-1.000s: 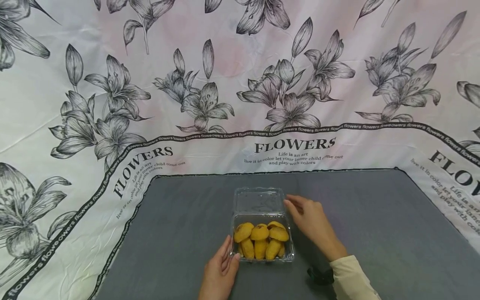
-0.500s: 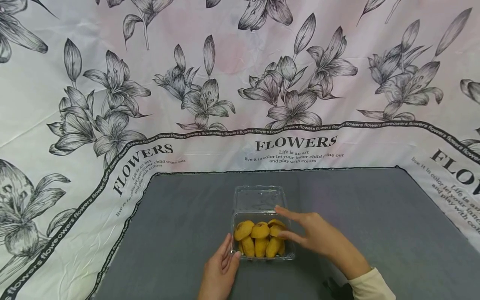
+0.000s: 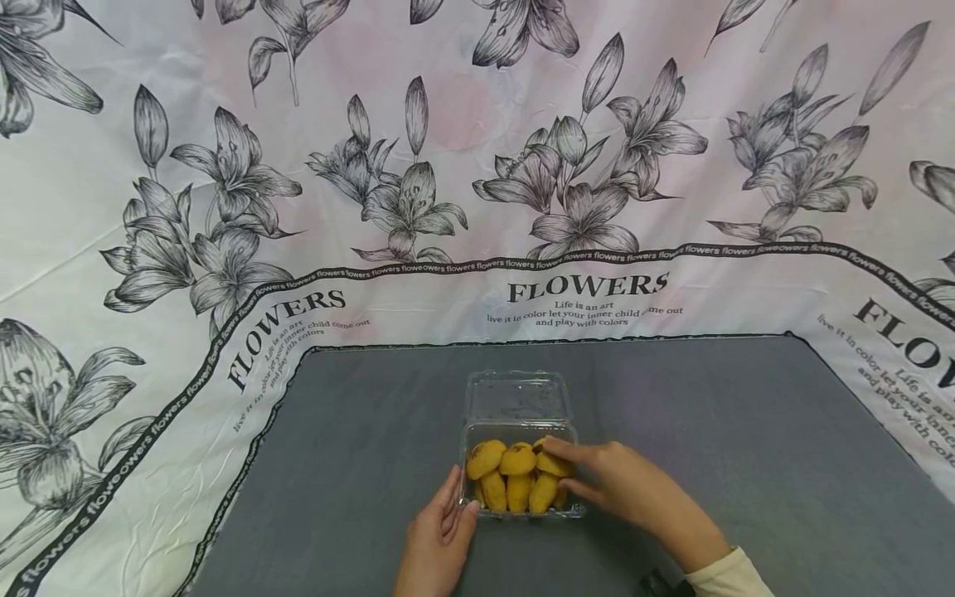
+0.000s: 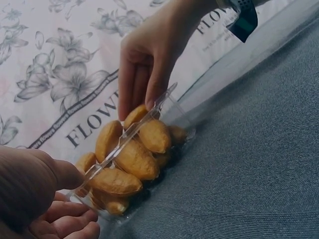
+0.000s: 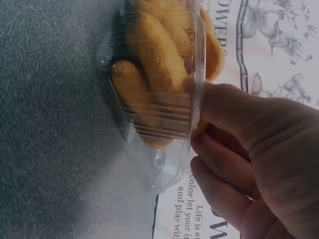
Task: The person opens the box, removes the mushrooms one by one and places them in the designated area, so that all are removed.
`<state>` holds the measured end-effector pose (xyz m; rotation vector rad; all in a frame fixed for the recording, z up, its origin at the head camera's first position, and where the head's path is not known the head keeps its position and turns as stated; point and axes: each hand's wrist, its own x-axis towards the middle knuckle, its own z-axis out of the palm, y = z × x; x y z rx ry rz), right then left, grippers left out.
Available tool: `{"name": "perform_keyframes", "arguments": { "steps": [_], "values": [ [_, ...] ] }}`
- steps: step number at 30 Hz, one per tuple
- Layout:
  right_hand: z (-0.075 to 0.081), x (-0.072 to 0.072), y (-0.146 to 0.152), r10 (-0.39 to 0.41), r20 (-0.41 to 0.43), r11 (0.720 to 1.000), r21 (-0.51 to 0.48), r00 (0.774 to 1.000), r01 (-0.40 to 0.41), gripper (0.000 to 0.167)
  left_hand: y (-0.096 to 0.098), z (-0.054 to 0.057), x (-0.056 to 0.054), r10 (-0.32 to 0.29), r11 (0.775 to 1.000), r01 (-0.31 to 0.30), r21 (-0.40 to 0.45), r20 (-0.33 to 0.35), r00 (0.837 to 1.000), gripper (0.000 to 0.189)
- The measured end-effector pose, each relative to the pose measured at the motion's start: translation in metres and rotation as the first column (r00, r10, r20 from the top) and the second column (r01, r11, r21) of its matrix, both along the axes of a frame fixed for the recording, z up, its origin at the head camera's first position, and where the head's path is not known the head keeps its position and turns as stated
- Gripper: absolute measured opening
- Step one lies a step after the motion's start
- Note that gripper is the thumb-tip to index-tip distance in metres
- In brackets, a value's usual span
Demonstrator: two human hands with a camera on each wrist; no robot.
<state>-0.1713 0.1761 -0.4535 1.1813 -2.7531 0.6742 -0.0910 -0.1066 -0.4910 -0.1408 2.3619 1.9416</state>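
A clear plastic clamshell box [image 3: 573,431] stands on the grey table with its lid raised at the back. Several yellow mushrooms [image 3: 517,477] with rounded caps and thick stems are packed inside. My left hand [image 3: 438,539] grips the box's near left corner, thumb on the rim and curled fingers against the side. From the right, my right hand [image 3: 627,481] reaches over the rim and pinches the rightmost mushroom [image 3: 554,462] by its cap. In the right wrist view, the thumb and fingers [image 5: 224,159] are bent at the rim, partly hiding that cap.
The raised transparent lid [image 3: 516,400] leans back behind the mushrooms. Grey cloth covers the table [image 3: 358,448]. A white flower-printed cloth [image 3: 418,307] hangs along the back and sides. A dark strap [image 4: 244,20] is on the right wrist.
My right hand has come from beside the raised lid, over the box's right side, down onto the rightmost mushroom. The left hand keeps holding the box's corner.
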Motion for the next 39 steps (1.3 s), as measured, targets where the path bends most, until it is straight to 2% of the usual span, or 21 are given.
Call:
{"name": "perform_keyframes", "arguments": {
  "steps": [7,12,15,19,29,39],
  "values": [
    [-0.0003,0.0022,-0.0041,-0.049,0.002,0.999,0.001,0.999,0.049,0.049,-0.0006,-0.0013,0.0006,-0.008,1.0,0.008,0.001,-0.009,1.0,0.07],
    [-0.0005,0.0041,-0.0048,-0.065,-0.026,0.998,-0.013,0.998,0.065,0.048,-0.0005,-0.0009,0.0009,-0.012,1.0,0.012,0.001,-0.012,1.0,0.07],
    [-0.0009,0.0047,-0.0052,-0.069,-0.079,0.997,-0.025,0.995,0.067,0.046,-0.0005,-0.0002,0.0009,-0.01,1.0,0.01,0.002,-0.008,1.0,0.07],
    [-0.0009,0.0051,-0.0064,-0.083,-0.168,0.996,-0.032,0.982,0.078,0.044,-0.0008,0.0002,0.0007,-0.007,1.0,0.007,-0.001,-0.009,1.0,0.07],
    [0.0016,0.0089,-0.0061,-0.11,-0.276,0.994,-0.039,0.955,0.104,0.038,-0.0013,-0.0027,0.0021,-0.017,1.0,0.016,-0.024,-0.022,1.0,0.07],
    [0.0016,0.0084,-0.002,-0.161,-0.316,0.987,-0.067,0.935,0.147,0.039,-0.002,-0.0034,0.0011,-0.02,1.0,0.019,-0.003,-0.02,1.0,0.072]
  ]
}}
